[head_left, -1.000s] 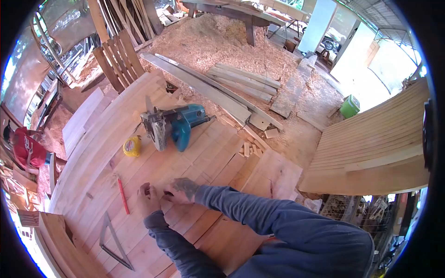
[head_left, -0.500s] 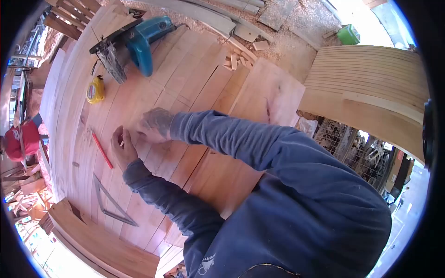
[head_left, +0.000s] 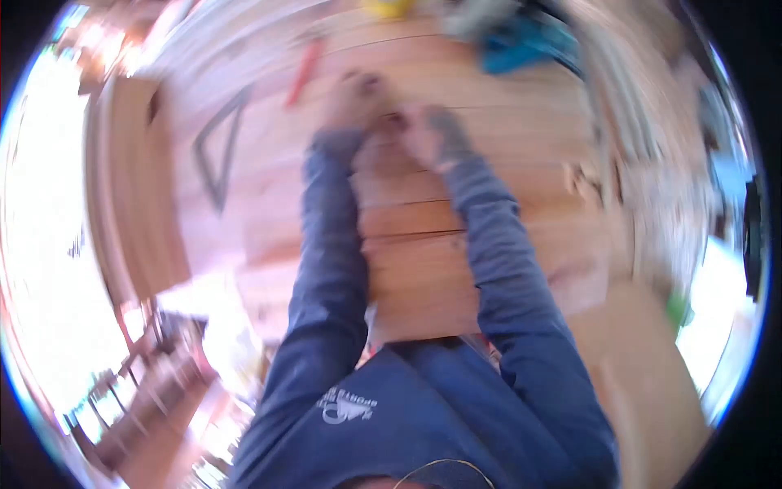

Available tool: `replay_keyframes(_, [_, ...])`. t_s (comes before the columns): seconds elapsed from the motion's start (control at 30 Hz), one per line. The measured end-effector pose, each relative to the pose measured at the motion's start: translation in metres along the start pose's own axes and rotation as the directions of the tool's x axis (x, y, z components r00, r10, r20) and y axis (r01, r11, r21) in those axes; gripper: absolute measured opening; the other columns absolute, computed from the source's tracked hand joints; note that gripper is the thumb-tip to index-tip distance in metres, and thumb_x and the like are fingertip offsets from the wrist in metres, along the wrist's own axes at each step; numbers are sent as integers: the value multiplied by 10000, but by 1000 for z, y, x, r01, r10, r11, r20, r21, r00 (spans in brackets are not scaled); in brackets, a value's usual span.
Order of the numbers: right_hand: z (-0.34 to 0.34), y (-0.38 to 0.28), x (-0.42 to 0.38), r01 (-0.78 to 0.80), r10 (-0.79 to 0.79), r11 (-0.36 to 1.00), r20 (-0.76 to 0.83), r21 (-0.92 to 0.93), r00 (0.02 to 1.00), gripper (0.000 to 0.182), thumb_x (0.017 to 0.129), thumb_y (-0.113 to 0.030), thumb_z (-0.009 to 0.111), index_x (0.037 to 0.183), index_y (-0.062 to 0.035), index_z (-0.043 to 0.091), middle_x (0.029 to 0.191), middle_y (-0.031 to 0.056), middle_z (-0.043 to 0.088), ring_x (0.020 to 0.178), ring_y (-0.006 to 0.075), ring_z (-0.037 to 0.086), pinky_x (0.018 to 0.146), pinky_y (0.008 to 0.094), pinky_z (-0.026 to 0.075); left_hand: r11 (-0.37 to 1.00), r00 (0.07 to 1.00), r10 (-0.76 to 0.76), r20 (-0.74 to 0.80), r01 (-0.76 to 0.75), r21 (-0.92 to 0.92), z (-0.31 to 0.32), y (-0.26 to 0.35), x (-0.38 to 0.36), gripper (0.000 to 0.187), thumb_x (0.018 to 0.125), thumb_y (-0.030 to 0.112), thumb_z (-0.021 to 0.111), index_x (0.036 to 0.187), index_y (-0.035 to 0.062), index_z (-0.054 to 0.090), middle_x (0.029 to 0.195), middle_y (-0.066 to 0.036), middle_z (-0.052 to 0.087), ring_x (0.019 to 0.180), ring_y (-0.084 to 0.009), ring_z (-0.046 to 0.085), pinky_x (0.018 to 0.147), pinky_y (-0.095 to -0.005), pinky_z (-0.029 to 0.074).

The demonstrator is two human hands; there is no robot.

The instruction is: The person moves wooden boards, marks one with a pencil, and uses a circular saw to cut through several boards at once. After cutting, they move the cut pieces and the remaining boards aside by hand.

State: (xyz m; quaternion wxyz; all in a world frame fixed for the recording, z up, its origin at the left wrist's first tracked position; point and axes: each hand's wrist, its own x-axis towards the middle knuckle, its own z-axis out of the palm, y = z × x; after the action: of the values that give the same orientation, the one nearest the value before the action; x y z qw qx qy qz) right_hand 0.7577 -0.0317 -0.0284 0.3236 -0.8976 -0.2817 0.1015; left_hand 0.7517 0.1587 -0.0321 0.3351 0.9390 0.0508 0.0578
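Both hands are together over the planked wooden surface [head_left: 423,293], smeared by motion. My left hand [head_left: 354,102] has its fingers bent, and whether anything is in them does not show. Close beside it on the right, my right hand [head_left: 436,134] points towards it; its fingers are too blurred to read. A red pencil [head_left: 305,69] lies on the boards just left of my left hand. Farther left lies a grey triangular square [head_left: 205,171].
At the top edge, a yellow tape measure [head_left: 387,6] is partly cut off. A teal circular saw [head_left: 521,45] rests at the upper right. Small wood offcuts [head_left: 582,181] lie at the right, and a thick timber [head_left: 142,187] stands along the left side.
The whole view has turned and shifted, so the saw and tape measure now sit at the top edge. Both hands stay close together over the boards; the picture is more blurred.
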Motion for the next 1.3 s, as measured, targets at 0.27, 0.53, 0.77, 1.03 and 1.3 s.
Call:
replay_keyframes(0.27, [-10,5,12,132,-131,991,-25,37,991,327,954,-370,638,1015,-69,749,997,187,750,947,390,718,853,459,557,997,955,-31,-295,49,53,-3,27,-52,309,884,301,708,1090,74,750,1091,-195,704,1025,-374,691,913,-450,558])
replay_keyframes(0.53, [-4,-3,-36,106,-119,991,-177,-83,977,99,831,-198,685,903,-130,688,957,127,705,973,333,676,863,463,521,721,431,-457,-778,692,-41,-128,-130,-390,480,947,458,629,1091,17,752,1072,-250,735,1008,-373,706,927,-483,544])
replay_keyframes(0.77, [-133,8,-25,332,-428,444,128,-832,895,356,883,-230,590,1150,-43,734,1310,179,627,1294,363,508,1115,564,318,386,286,-728,-623,922,-28,-146,-60,-381,731,1035,563,365,1083,-60,743,1069,-369,680,1061,-508,664,932,-570,496])
replay_keyframes(1.03, [-88,80,94,288,-13,207,291,-935,956,483,1005,-223,496,1455,-75,587,1529,154,538,1392,314,520,1044,541,451,413,301,-694,-654,911,-18,-125,-52,-375,578,1057,441,433,956,-53,717,985,-305,689,971,-492,658,880,-561,500])
replay_keyframes(1.3, [-167,111,103,298,148,269,345,-916,927,468,1028,-213,419,1445,-91,595,1531,145,539,1399,329,527,1099,552,457,499,297,-665,-685,860,-111,-123,-22,-360,597,1055,453,454,955,-75,713,971,-330,684,929,-492,657,856,-549,514])
